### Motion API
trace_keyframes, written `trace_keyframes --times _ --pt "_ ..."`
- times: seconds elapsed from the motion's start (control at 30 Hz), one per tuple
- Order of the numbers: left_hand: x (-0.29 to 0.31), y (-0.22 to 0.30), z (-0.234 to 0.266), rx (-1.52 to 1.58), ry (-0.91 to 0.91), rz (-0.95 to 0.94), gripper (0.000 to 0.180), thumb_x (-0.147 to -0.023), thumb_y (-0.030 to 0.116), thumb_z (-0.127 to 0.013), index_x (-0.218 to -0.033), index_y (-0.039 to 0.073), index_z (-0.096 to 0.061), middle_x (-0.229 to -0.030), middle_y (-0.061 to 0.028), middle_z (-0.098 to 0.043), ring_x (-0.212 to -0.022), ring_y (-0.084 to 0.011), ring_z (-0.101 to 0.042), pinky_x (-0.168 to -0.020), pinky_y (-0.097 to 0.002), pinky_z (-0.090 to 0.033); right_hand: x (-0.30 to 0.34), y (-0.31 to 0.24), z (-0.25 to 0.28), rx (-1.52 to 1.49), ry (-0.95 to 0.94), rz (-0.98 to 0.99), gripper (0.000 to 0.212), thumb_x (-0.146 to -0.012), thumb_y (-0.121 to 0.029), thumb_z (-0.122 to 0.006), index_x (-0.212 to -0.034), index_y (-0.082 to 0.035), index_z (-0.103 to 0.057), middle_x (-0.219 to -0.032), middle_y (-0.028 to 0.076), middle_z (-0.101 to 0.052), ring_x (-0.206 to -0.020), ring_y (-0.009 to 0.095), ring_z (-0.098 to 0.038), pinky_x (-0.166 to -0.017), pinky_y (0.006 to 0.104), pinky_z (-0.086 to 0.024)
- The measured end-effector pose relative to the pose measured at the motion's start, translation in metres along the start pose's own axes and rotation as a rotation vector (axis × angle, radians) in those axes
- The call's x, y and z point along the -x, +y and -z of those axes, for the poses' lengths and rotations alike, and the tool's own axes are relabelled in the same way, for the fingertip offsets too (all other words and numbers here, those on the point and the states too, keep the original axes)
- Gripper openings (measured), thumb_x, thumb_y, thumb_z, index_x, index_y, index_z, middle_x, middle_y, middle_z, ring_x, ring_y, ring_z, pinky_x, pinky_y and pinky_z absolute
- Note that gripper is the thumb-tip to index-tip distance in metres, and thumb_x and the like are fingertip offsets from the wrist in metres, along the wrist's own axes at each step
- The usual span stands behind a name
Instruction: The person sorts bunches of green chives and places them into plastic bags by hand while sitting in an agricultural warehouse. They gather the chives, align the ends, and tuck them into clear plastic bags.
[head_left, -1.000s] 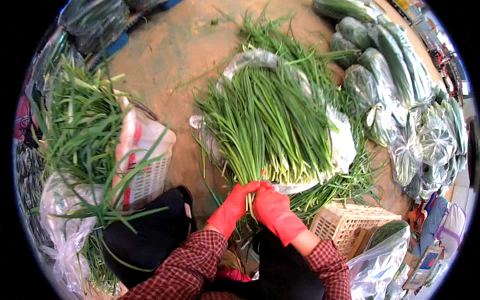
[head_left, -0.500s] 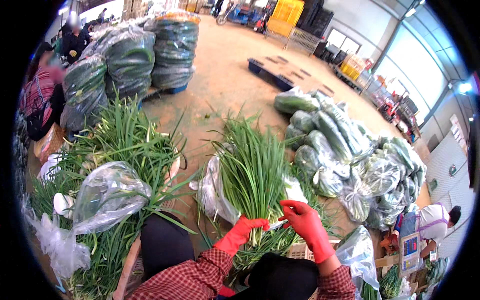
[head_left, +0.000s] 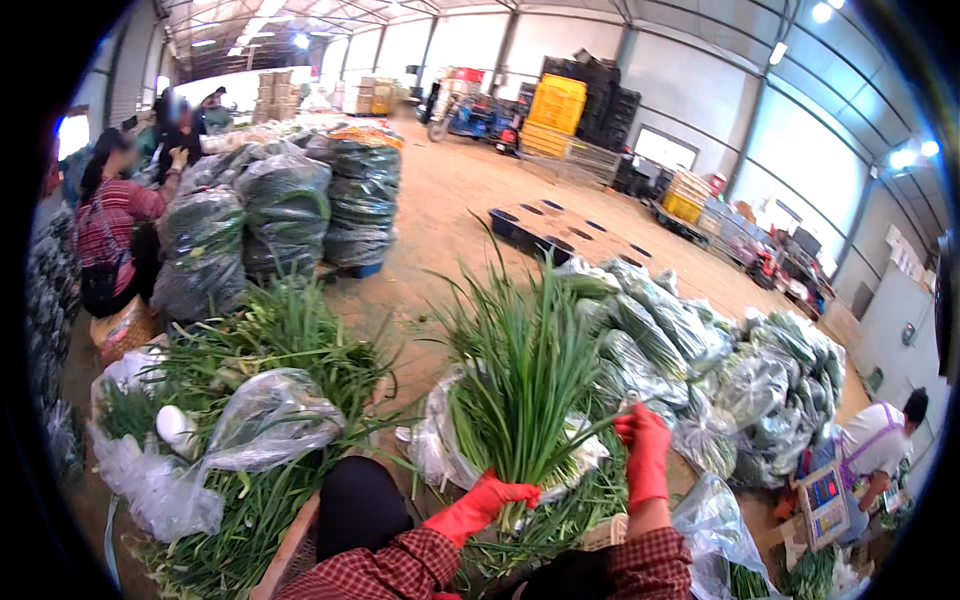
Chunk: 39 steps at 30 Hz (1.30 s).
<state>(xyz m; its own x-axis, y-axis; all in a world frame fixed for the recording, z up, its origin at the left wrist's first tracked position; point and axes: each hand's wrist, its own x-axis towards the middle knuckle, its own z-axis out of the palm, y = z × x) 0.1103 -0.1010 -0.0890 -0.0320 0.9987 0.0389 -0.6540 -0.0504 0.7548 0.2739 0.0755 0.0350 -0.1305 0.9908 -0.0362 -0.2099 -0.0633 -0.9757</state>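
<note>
My left hand (head_left: pixel 487 508), in a red rubber glove, is closed round the lower stalks of a bunch of garlic chives (head_left: pixel 520 370). The long green leaves fan upward and away from me. To the right of the bunch, my right hand (head_left: pixel 645 455), gloved in red too, is raised with its fingers pinched together. A single chive leaf runs from the bunch toward those fingertips and seems to be held there. Behind and under the bunch, a white plastic bag (head_left: pixel 432 440) lies open with more greens around it.
On the left, loose chives (head_left: pixel 290 350) overflow a crate, with a clear plastic bag (head_left: pixel 275 420) on top. Bagged vegetables (head_left: pixel 650 330) are heaped at the right. Tall wrapped bundles (head_left: pixel 285 210) stand far left near a seated person (head_left: pixel 120 215). A scale (head_left: pixel 825 505) stands right, beside another person (head_left: pixel 875 440).
The view has tilted up, showing more of the hall. My right hand has moved right and up, away from the stalks, and its fingers have closed. My left hand still grips the bunch, whose leaves spread wider.
</note>
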Motion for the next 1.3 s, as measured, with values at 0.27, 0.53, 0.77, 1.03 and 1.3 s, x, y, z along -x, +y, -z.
trace_keyframes --times 0.27,0.53,0.77,1.03,1.3 --pt "-0.021 0.047 -0.038 -0.013 0.173 0.118 0.025 -0.068 0.004 -0.07 -0.091 -0.001 -0.061 -0.073 -0.0101 -0.064 -0.053 -0.0176 -0.06 -0.048 -0.0295 -0.05 -0.036 0.074 0.105 0.674 -0.113 -0.212 0.012 -0.076 -0.005 -0.053 -0.075 0.006 -0.058 -0.059 0.015 -0.059 -0.053 0.027 -0.061 -0.049 0.0374 -0.049" --pt "-0.045 0.123 -0.016 -0.391 0.249 0.043 0.038 -0.062 0.0 -0.07 -0.096 -0.003 -0.054 -0.071 -0.0089 -0.059 -0.051 -0.017 -0.057 -0.046 -0.0295 -0.049 -0.007 0.112 0.04 1.414 -1.1 0.199 0.019 -0.075 -0.019 -0.061 -0.087 -0.006 -0.062 -0.083 0.014 -0.065 -0.071 0.026 -0.061 -0.059 0.037 -0.047" --pt "-0.066 0.122 -0.018 -0.4 0.271 0.12 0.044 -0.059 -0.003 -0.068 -0.099 -0.001 -0.051 -0.073 -0.0093 -0.057 -0.048 -0.0182 -0.055 -0.042 -0.0306 -0.046 0.023 0.13 0.028 1.267 -1.278 -0.133 0.031 -0.085 -0.022 -0.052 -0.11 -0.005 -0.059 -0.085 0.011 -0.067 -0.073 0.021 -0.062 -0.063 0.0344 -0.05" --pt "-0.08 0.081 0.008 -0.277 0.265 0.187 0.035 -0.054 -0.003 -0.068 -0.085 -0.003 -0.054 -0.062 -0.0112 -0.056 -0.042 -0.0201 -0.055 -0.039 -0.032 -0.046 0.035 0.117 -0.002 1.222 -1.25 -0.263 0.026 -0.083 -0.019 -0.054 -0.104 -0.004 -0.06 -0.083 0.011 -0.066 -0.07 0.02 -0.062 -0.06 0.0334 -0.049" --pt "-0.079 0.084 0.006 -0.183 0.34 0.042 0.011 -0.054 -0.003 -0.064 -0.057 -0.006 -0.054 -0.051 -0.0143 -0.054 -0.04 -0.0229 -0.055 -0.036 -0.0338 -0.043 0.037 0.098 -0.029 1.231 -1.233 -0.19 0.02 -0.082 -0.016 -0.057 -0.098 -0.004 -0.061 -0.081 0.011 -0.066 -0.066 0.019 -0.062 -0.056 0.0324 -0.049"
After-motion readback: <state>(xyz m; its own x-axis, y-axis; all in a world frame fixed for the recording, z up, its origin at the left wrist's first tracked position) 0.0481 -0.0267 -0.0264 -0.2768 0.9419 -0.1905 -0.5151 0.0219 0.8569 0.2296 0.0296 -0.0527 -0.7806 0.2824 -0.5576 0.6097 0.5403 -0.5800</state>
